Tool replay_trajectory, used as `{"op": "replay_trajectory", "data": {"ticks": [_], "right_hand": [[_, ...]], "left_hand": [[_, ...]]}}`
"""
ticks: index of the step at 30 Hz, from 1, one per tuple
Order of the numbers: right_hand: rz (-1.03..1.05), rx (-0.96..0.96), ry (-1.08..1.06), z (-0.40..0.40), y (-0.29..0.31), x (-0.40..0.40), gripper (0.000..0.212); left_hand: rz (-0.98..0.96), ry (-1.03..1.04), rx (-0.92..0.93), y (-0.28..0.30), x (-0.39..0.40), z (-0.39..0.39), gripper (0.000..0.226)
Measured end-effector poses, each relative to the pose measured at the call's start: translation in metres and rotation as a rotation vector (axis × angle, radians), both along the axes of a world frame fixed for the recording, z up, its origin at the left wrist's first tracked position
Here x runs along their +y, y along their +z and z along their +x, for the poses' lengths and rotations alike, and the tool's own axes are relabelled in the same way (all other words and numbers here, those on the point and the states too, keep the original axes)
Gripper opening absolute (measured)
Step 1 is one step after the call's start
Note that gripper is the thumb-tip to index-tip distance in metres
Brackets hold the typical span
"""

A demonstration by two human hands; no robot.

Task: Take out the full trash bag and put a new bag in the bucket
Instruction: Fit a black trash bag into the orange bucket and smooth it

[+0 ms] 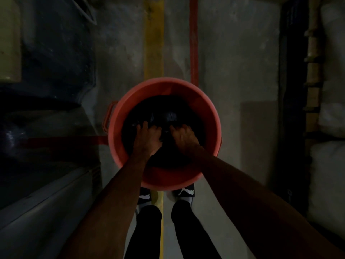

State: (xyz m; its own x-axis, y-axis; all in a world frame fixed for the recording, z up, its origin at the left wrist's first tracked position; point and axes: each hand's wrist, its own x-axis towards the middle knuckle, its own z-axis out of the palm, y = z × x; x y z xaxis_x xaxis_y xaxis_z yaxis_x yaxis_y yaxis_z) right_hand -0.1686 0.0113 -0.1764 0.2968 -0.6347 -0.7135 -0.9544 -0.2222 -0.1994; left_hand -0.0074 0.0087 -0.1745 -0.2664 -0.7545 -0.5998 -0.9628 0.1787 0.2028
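An orange-red bucket (209,113) with a side handle stands on the floor right in front of my feet. Inside it lies a black trash bag (164,109), dark and glossy. Both my arms reach down into the bucket. My left hand (148,136) has its fingers curled into the bag's plastic near the middle. My right hand (184,135) grips the bag just beside it, fingers bent into the folds. The bag's lower part is hidden in shadow.
The room is dim. Yellow (154,43) and red (193,40) stripes run along the concrete floor beyond the bucket. Dark bags or sheeting (46,71) pile up at the left. White sacks (328,165) and a pipe (313,71) line the right side.
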Motion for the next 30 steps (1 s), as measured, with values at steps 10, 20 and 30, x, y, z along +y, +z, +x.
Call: {"op": "replay_trajectory", "data": {"ticks": [10, 20, 30], "right_hand": [[-0.025, -0.056, -0.033, 0.012, 0.078, -0.014, 0.049], [-0.045, -0.075, -0.053, 0.025, 0.15, -0.003, 0.05], [-0.237, -0.193, -0.044, 0.03, 0.201, -0.002, 0.048]], "left_hand": [[0.006, 0.059, 0.133, 0.059, -0.016, 0.013, 0.028], [-0.004, 0.041, 0.108, 0.12, -0.003, 0.026, 0.03], [-0.063, 0.012, 0.098, 0.18, -0.007, 0.036, 0.029]]}}
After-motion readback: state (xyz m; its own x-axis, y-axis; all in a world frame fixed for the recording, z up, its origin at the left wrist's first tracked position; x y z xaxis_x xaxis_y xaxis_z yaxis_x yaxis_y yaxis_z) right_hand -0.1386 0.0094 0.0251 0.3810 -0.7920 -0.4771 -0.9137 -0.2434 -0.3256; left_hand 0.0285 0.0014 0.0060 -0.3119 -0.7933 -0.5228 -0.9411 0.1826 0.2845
